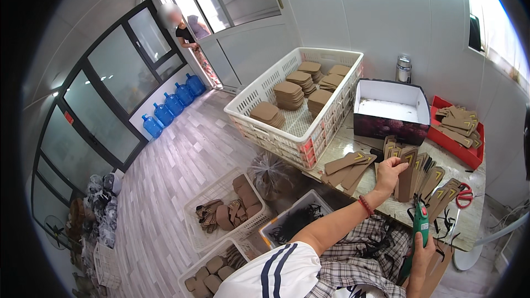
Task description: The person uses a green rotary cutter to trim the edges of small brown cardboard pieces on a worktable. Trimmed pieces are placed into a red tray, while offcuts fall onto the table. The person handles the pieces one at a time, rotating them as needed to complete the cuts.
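Note:
My left hand (391, 174), with a red bead bracelet at the wrist, is closed in a pinch at the top of a brown strip (406, 181) with a yellow mark. My right hand (424, 251) is wrapped round a green handheld power tool (421, 223), its tip pointing up toward the table's front edge. Beside the strip, more marked brown strips (435, 179) with black ends stand in a row. Flat strips (349, 166) lie fanned out to the left. Red-handled scissors (464, 196) rest at the right, near black trimmings (444, 223).
A white crate (268, 144) of stacked brown pads stands at the table's far left. Behind my hands are an open box (392, 127) and a red tray (479, 153) of strips. Crates (190, 212) and a bin of black scraps (326, 201) sit lower left. A person (187, 36) stands by the doorway.

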Action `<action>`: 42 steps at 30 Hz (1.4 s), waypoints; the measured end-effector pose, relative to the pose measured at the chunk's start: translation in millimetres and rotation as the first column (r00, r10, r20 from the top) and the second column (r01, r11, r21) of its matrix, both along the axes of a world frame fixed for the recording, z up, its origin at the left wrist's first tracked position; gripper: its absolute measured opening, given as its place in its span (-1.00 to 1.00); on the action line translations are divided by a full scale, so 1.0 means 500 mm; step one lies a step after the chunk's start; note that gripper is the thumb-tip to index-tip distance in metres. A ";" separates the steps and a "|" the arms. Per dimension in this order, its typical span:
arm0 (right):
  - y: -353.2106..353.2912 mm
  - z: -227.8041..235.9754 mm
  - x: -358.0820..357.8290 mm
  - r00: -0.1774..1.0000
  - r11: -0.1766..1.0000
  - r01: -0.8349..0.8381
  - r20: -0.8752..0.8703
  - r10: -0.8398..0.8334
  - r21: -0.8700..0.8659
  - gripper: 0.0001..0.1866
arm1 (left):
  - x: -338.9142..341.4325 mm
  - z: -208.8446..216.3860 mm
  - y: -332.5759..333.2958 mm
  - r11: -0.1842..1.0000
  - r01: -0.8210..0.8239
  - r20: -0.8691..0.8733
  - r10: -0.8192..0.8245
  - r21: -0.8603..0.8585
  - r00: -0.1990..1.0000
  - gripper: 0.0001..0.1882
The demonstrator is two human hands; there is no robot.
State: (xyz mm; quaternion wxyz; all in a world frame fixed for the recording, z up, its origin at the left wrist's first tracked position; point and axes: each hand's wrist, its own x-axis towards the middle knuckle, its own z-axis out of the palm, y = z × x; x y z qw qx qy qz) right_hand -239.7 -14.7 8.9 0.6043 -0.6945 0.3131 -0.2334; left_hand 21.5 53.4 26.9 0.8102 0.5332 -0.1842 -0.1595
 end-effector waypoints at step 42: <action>0.027 0.081 0.067 0.998 0.996 0.062 -0.028 -0.064 -0.066 -0.62 | -0.098 -0.011 -0.003 0.991 0.102 -0.354 -0.127 -0.087 0.926 -0.89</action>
